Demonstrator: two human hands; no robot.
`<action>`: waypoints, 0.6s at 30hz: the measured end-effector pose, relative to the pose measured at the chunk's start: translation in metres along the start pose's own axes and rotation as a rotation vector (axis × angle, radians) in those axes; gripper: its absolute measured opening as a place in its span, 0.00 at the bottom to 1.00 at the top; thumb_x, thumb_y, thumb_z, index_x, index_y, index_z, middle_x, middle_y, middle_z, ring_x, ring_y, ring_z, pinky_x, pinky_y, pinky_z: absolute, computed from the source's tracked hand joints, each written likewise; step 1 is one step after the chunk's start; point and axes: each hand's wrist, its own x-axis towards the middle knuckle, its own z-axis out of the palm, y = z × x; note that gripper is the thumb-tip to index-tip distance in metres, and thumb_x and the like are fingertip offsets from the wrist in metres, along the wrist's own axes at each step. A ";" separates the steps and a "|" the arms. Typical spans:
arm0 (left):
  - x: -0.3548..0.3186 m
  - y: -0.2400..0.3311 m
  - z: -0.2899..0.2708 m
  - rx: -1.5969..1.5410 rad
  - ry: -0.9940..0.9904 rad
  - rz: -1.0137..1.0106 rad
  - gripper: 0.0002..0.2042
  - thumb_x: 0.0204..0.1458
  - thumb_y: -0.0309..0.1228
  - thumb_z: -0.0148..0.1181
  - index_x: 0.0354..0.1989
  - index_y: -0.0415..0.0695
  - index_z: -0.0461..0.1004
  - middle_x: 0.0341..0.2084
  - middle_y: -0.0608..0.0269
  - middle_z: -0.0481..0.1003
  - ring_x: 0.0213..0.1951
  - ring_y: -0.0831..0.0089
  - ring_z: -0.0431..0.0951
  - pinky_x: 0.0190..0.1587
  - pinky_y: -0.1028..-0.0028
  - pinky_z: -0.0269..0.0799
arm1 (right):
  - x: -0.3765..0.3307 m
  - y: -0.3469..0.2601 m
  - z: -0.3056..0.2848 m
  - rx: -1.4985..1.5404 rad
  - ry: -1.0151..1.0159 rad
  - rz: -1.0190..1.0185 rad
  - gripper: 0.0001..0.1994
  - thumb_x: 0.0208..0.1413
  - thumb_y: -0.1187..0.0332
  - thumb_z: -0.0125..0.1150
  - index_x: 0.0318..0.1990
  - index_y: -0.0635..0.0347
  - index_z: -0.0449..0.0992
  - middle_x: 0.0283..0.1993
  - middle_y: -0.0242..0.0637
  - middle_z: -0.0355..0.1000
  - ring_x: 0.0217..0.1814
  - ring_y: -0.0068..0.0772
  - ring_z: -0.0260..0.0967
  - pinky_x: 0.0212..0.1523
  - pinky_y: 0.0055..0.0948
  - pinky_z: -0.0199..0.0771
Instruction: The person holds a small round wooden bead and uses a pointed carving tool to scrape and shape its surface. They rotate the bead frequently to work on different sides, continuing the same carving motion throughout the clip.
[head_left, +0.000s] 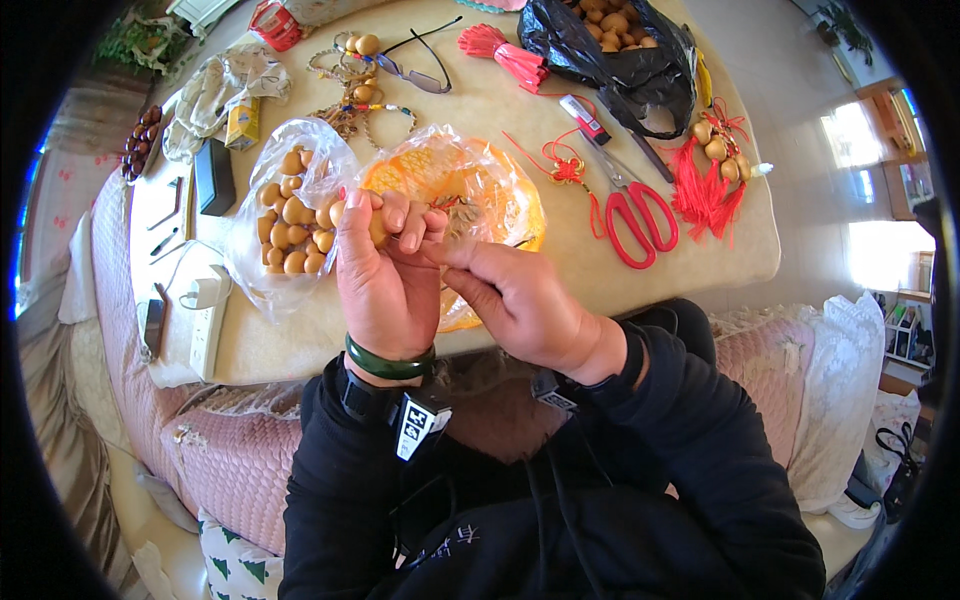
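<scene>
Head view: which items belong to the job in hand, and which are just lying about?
Likely the job:
- brown piece in the left hand, right hand close by
- bagged brown gourds
- red tassels
- red-handled scissors

Probably just lying about:
- sunglasses
- power strip
- yellow box

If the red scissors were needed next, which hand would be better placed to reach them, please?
Probably the right hand, though both look busy: it is nearer the scissors, while the left hand is farther away, by the clear bag.
</scene>
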 end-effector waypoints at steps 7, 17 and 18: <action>0.009 0.006 -0.005 0.004 -0.194 -0.035 0.08 0.67 0.37 0.51 0.38 0.48 0.69 0.31 0.71 0.67 0.30 0.78 0.67 0.49 0.67 0.68 | 0.006 -0.006 -0.015 0.907 -0.195 0.559 0.11 0.70 0.64 0.53 0.54 0.56 0.76 0.30 0.25 0.62 0.23 0.17 0.59 0.22 0.23 0.64; 0.010 -0.001 -0.011 0.089 0.019 0.017 0.08 0.68 0.37 0.51 0.38 0.48 0.69 0.32 0.69 0.70 0.34 0.76 0.70 0.43 0.69 0.72 | -0.002 -0.007 -0.016 -0.676 -0.105 -0.120 0.14 0.63 0.70 0.59 0.55 0.54 0.77 0.33 0.43 0.71 0.31 0.43 0.73 0.31 0.33 0.74; 0.009 -0.002 -0.010 0.066 -0.001 0.002 0.08 0.68 0.37 0.51 0.37 0.48 0.68 0.32 0.70 0.69 0.34 0.77 0.70 0.44 0.68 0.72 | -0.001 -0.008 -0.015 -0.667 -0.082 -0.135 0.14 0.63 0.69 0.59 0.55 0.55 0.77 0.32 0.42 0.71 0.30 0.42 0.73 0.31 0.33 0.74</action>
